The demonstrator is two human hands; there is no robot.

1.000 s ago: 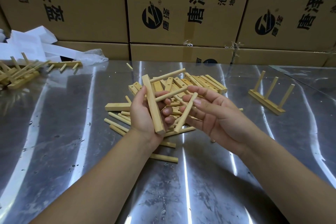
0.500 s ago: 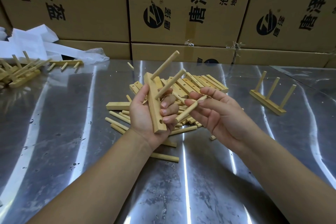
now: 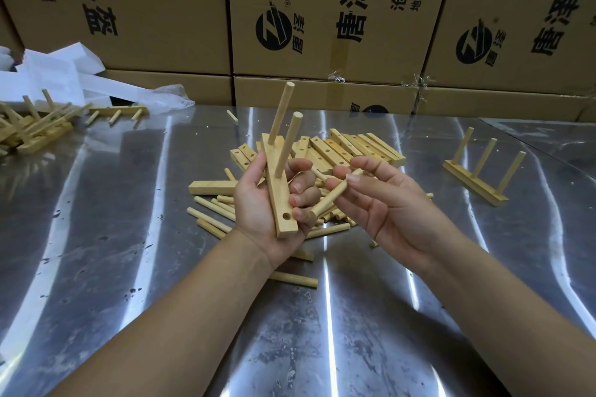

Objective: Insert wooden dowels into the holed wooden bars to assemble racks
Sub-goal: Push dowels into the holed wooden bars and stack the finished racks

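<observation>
My left hand [image 3: 261, 203] grips a holed wooden bar [image 3: 280, 200] lengthwise. Two dowels [image 3: 287, 142] stand in its upper holes and point up and away. One hole near the bar's lower end shows empty. My right hand [image 3: 383, 203] pinches a loose dowel [image 3: 329, 198] between thumb and fingers; its lower tip lies just right of the empty hole, apart from it. Behind both hands lies a pile of holed bars [image 3: 348, 148] and loose dowels [image 3: 213, 206] on the metal table [image 3: 113, 219].
A finished rack [image 3: 477, 176] with three upright dowels stands at the right. More assembled racks [image 3: 32, 126] lie heaped at the far left, by white paper [image 3: 48, 74]. Stacked cardboard boxes [image 3: 322, 10] wall off the table's back edge.
My left hand has tilted the bar so its two dowels point more upright. My right hand has brought the loose dowel's tip down close to the bar's lower hole.
</observation>
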